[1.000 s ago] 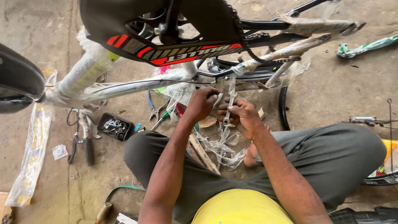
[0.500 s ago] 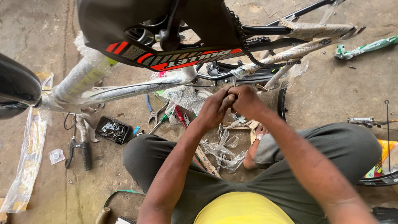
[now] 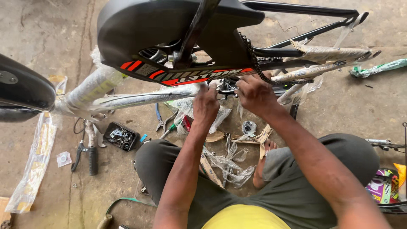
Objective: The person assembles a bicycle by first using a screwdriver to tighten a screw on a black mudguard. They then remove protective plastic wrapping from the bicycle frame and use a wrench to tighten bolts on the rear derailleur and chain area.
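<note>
I've got both hands up at the upturned black bike frame's crank area [image 3: 227, 87], just under the chain. Left hand [image 3: 206, 106] and right hand [image 3: 254, 94] flank it, fingers curled; can't tell what they pinch. Blue-handled pliers [image 3: 160, 121] lie on floor below-left.

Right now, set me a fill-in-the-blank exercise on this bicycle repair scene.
1. Both hands, left hand and right hand, work at the bicycle's ____, just below the black chain guard.
2. The small black tray on the concrete floor holds metal ____.
3. The frame tube is wrapped in ____.

Missing words: chain; nuts and bolts; plastic
</note>
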